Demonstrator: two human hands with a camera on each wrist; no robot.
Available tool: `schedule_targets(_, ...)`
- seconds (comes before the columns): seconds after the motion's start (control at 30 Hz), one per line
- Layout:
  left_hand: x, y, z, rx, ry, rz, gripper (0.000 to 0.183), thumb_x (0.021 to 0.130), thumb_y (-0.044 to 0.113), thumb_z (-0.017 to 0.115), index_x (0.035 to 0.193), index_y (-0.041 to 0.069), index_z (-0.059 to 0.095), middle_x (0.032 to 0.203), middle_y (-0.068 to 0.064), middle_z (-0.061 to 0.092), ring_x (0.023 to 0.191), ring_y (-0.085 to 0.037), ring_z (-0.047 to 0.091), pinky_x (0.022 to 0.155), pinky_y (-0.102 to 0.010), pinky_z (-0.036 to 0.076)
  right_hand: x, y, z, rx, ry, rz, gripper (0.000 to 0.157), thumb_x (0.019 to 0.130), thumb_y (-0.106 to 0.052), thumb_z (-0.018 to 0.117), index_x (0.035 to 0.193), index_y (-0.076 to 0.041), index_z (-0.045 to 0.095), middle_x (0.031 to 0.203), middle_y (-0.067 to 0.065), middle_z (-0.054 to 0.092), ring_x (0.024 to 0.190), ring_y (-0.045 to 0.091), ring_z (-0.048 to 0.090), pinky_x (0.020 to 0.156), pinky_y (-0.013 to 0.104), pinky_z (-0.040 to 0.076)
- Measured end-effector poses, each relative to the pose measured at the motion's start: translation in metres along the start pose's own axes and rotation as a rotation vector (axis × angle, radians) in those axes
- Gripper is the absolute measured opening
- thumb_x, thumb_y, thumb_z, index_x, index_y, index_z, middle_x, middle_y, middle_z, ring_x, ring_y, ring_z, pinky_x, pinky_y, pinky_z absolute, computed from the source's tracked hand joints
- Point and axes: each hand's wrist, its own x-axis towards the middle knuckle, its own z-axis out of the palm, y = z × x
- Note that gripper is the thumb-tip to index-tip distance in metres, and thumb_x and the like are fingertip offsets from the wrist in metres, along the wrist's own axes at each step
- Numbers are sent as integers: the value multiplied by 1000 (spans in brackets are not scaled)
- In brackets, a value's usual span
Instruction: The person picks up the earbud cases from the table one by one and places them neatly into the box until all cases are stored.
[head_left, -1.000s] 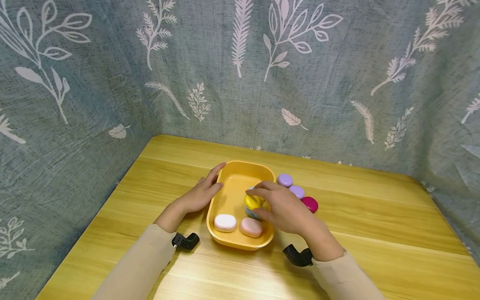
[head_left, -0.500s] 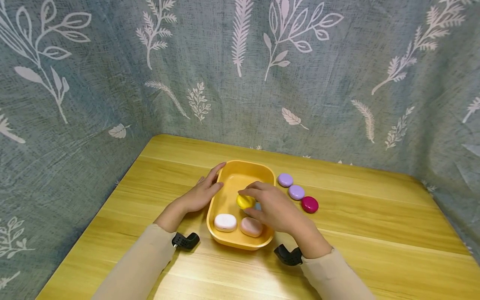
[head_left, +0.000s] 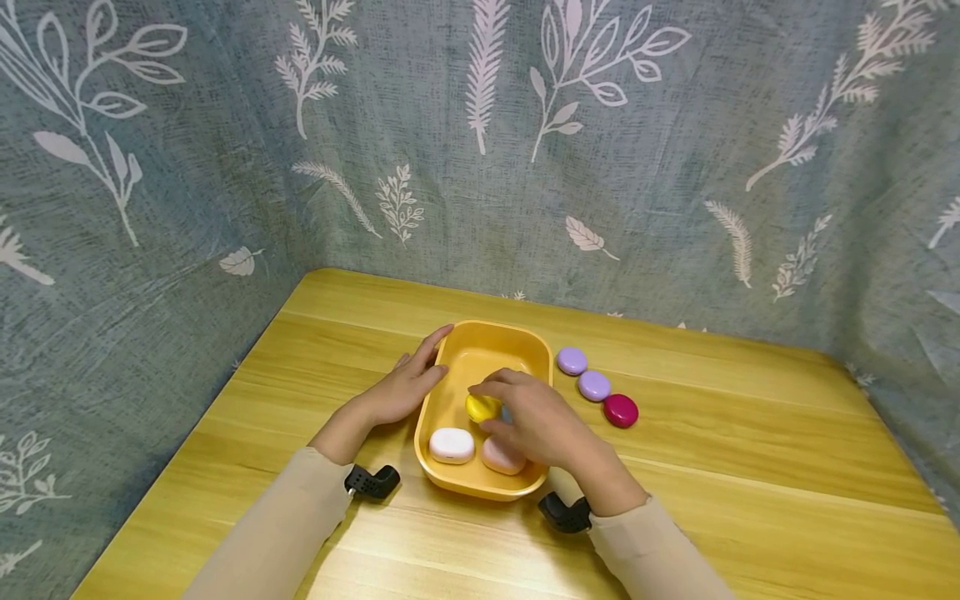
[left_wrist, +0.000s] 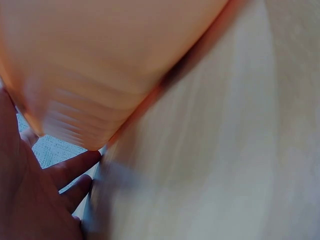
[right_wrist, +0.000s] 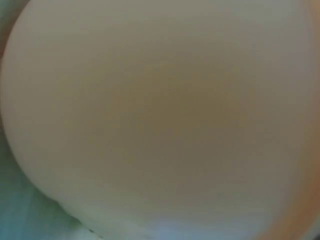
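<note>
In the head view, my right hand (head_left: 536,417) pinches a yellow rounded case (head_left: 482,407) between thumb and fingers, inside a yellow-orange tray (head_left: 422,442). A sliver of a blue case (head_left: 507,414) shows behind it, mostly hidden by the hand. At the tray's near end lie a white oval case (head_left: 452,446) and a pink one (head_left: 502,456), the pink partly covered by my right hand. My left hand (head_left: 401,390) rests against the tray's left side, fingers extended. The left wrist view shows its fingers (left_wrist: 75,167) touching the outer wall. A pale rounded surface (right_wrist: 160,120) fills the right wrist view, blurred.
Right of the tray, two lilac round cases (head_left: 572,361) and a crimson one (head_left: 621,411) lie in a diagonal row on the wooden table (head_left: 750,433). A leaf-patterned blue-grey cloth (head_left: 450,208) hangs behind and at both sides.
My right hand has moved left within the tray with the yellow case, off from over the blue case and lower. My left hand and the tray stay where they were.
</note>
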Motion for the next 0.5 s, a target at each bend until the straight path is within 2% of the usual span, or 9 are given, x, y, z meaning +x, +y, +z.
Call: schedule_targets(0.5,0,-1,0,23,5,8,61,113,34,34,166,43,4,168,-21,29,159,-34,23,128,-59,-11,8,1,11,-9,-28,-7,41,94,-24,78,134,-15,70,134,5,68,122,27,67,103,47,54)
